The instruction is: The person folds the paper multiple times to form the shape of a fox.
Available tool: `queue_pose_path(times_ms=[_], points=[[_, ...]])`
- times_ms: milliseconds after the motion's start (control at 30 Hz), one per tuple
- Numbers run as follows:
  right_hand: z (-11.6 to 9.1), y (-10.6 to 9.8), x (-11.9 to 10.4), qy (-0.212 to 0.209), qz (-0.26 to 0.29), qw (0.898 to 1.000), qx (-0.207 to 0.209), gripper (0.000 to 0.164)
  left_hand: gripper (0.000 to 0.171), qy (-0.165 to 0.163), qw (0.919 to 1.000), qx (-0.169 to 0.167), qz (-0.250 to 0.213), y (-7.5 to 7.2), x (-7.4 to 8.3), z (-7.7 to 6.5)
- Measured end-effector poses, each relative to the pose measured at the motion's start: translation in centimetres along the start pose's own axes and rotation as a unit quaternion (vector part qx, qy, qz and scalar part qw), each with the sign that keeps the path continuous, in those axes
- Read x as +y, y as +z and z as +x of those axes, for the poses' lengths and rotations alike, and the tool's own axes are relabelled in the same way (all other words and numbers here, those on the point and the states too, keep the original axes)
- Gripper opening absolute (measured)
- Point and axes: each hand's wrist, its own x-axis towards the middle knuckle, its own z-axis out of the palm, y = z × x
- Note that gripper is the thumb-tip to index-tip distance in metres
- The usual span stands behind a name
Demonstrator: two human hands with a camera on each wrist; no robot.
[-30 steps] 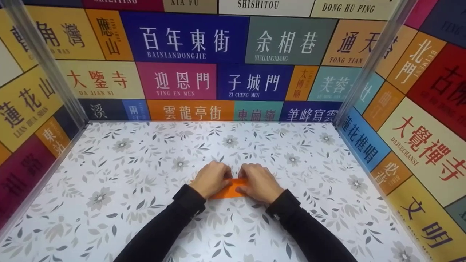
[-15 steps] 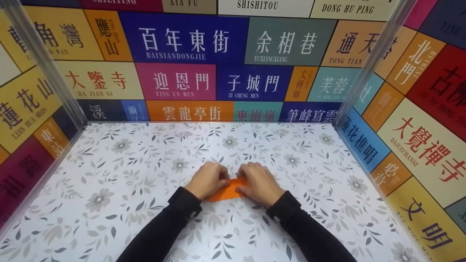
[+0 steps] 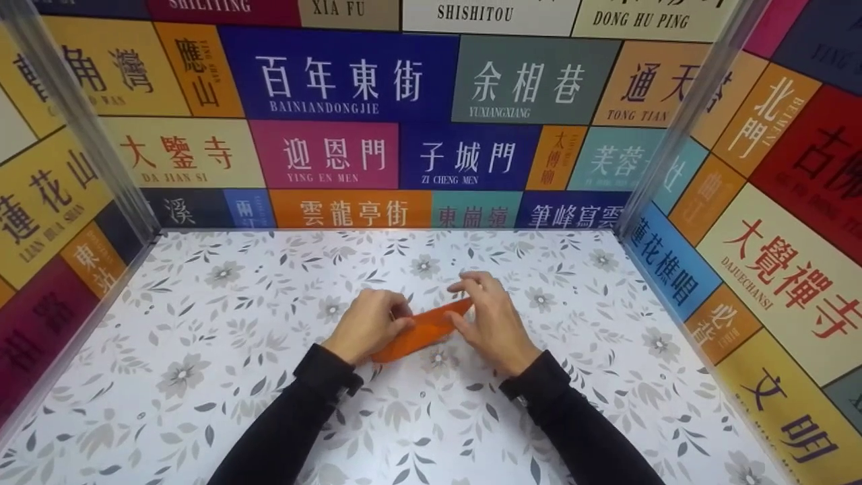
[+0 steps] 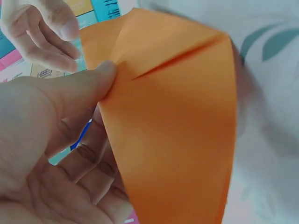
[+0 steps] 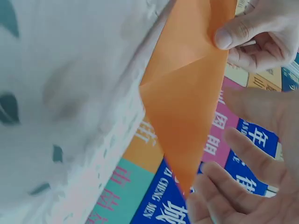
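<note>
A folded sheet of orange paper (image 3: 427,333) is held slantwise above the patterned tabletop. My left hand (image 3: 370,323) pinches its upper edge, thumb on the near face, as the left wrist view shows; a crease (image 4: 180,58) runs across the sheet there. My right hand (image 3: 495,323) is at the paper's far right end, with fingers spread and relaxed. In the right wrist view that end of the orange paper (image 5: 187,107) narrows to a point, and the fingertips of the right hand (image 5: 252,172) lie close beside the tip without curling round it.
The white tabletop (image 3: 222,323) carries a grey flower and leaf print. Colourful panels with printed characters (image 3: 343,74) stand along the back and both sides, with clear corner strips (image 3: 680,128) where they meet.
Both hands worked close together on the flat paper before. Now the paper is tilted up toward the right, the left hand has shifted left, and the right hand has loosened and spread its fingers.
</note>
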Motion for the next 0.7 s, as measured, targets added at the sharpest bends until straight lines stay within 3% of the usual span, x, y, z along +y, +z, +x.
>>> queue_pose_path(times_ms=[200, 333, 533, 700], points=[[0.7, -1.6, 0.2, 0.015, 0.009, 0.997, 0.069, 0.049, 0.006, -0.003, 0.9985, 0.04, -0.037, -1.5, -0.4, 0.1], [0.9, -2.4, 0.4, 0.035, 0.035, 0.995, 0.089, 0.056, 0.007, 0.01, 0.9955, 0.07, -0.063, -2.1, -0.4, 0.2], [1.0, -3.0, 0.5, 0.073, 0.089, 0.992, 0.052, 0.055, 0.012, 0.05, 0.9877, 0.107, -0.102, -2.1, -0.3, 0.3], [0.8, -2.8, 0.2, 0.095, 0.143, 0.985, 0.004, 0.054, 0.013, 0.055, 0.981, 0.124, -0.139, -1.9, -0.1, 0.1]])
